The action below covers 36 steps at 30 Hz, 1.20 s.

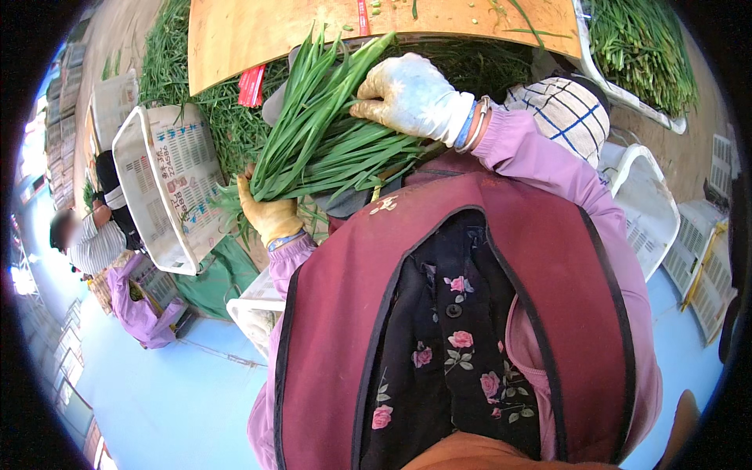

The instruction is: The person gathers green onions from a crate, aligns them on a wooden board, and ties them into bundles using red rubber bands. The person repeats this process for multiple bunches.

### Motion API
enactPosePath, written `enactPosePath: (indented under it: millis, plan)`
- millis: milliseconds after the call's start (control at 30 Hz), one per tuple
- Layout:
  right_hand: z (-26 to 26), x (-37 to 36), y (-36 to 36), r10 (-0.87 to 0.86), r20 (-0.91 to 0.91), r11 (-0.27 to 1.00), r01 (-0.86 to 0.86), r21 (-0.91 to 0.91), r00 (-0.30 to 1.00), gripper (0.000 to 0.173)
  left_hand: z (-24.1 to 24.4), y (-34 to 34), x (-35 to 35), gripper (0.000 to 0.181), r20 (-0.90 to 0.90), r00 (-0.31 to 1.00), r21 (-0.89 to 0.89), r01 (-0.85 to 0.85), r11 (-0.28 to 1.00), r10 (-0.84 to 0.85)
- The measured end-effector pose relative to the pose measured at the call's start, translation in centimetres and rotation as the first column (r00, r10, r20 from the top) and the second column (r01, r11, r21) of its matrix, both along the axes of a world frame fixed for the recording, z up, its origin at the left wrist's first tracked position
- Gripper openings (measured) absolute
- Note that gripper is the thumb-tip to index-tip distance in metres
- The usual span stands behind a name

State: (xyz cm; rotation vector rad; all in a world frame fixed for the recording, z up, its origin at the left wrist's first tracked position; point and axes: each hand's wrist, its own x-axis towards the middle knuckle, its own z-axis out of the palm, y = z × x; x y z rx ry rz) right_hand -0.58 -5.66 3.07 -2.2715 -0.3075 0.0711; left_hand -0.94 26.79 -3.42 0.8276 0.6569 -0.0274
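A loose bunch of long green leafy stalks (320,126), likely garlic chives or a similar vegetable, lies across my lap in front of the wooden board. My left hand (271,214), in a yellowed glove, grips the bunch at its lower left end, and leaf tips stick out past the fingers. Over the bunch's right side is my right hand (411,100), in a soiled white and pale blue glove. Its thumb and forefinger are bent against the leaves; whether they pinch any cannot be told. Red strips (251,85) hang at the board's near edge.
The wooden board (247,41) spans the front, with leaf scraps on it. Heaped greens (170,53) lie to the left; more fill a white-framed crate (640,53) at right. A white plastic crate (170,188) stands at left, near another person (100,235). A checked cloth (561,117) lies beside my right forearm.
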Motion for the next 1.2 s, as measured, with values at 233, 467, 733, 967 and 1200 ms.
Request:
enactPosePath:
  millis: [233, 467, 733, 967, 1200]
  plan:
    - [-2.9, -0.5, -6.7, -0.258, 0.209, 0.942, 0.294, -0.164, 0.943, 0.031, -4.9, 5.7, -0.1, 0.049, -0.063, 0.998, -0.946, -0.067, 0.317, 0.023]
    - [-3.1, -3.3, -12.9, -0.257, 0.191, 0.802, 0.319, -0.505, 0.947, 0.041, -4.7, 2.6, 0.7, 0.049, -0.084, 0.985, -0.205, 0.129, 0.970, -0.149]
    - [-4.8, 0.9, -4.2, 0.176, -0.494, 0.823, 0.148, 0.548, 0.852, 0.024, -3.7, 1.6, 1.9, 0.042, -0.087, 0.980, 0.100, 0.186, 0.977, -0.178]
    - [-5.6, 1.3, -3.3, -0.227, 0.176, 0.965, 0.245, -0.091, 0.958, 0.018, -3.8, 1.2, 0.3, 0.041, 0.028, 0.962, 0.372, 0.241, 0.896, -0.270]
    - [-2.6, -1.0, -11.3, -0.321, 0.369, 0.722, 0.477, -0.501, 0.872, 0.017, -3.2, 0.9, -0.9, 0.044, -0.020, 0.988, 0.293, 0.153, 0.944, -0.154]
